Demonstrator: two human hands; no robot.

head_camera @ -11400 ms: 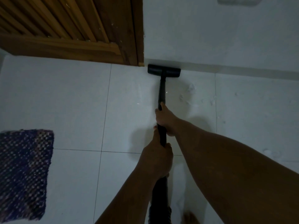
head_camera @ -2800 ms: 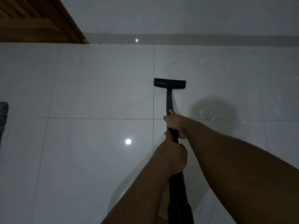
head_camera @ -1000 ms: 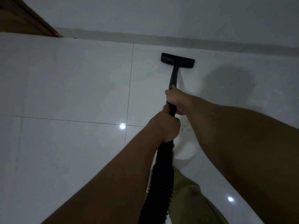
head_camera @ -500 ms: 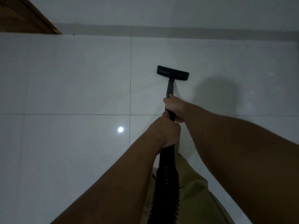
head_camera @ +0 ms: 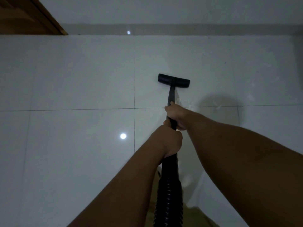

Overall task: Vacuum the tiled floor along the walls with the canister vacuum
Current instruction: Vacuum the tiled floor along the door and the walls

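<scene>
A black vacuum wand (head_camera: pixel 171 95) runs from my hands down to a flat black floor nozzle (head_camera: pixel 173 80) resting on the glossy white tiled floor (head_camera: pixel 82 79), about one tile short of the wall. My right hand (head_camera: pixel 176 114) grips the wand higher up the tube, nearer the nozzle. My left hand (head_camera: pixel 170 141) holds it just behind, where the ribbed black hose (head_camera: pixel 168 194) begins. The canister is not in view.
The white wall with a grey skirting strip (head_camera: pixel 180 30) runs across the top. A wooden door frame (head_camera: pixel 49 18) stands at the top left. White specks of debris (head_camera: pixel 216 106) lie right of the nozzle and further right. Ceiling lights reflect on the tiles.
Over the last second the nozzle has come back from close to the skirting to about a tile away. Both hands keep the same grip.
</scene>
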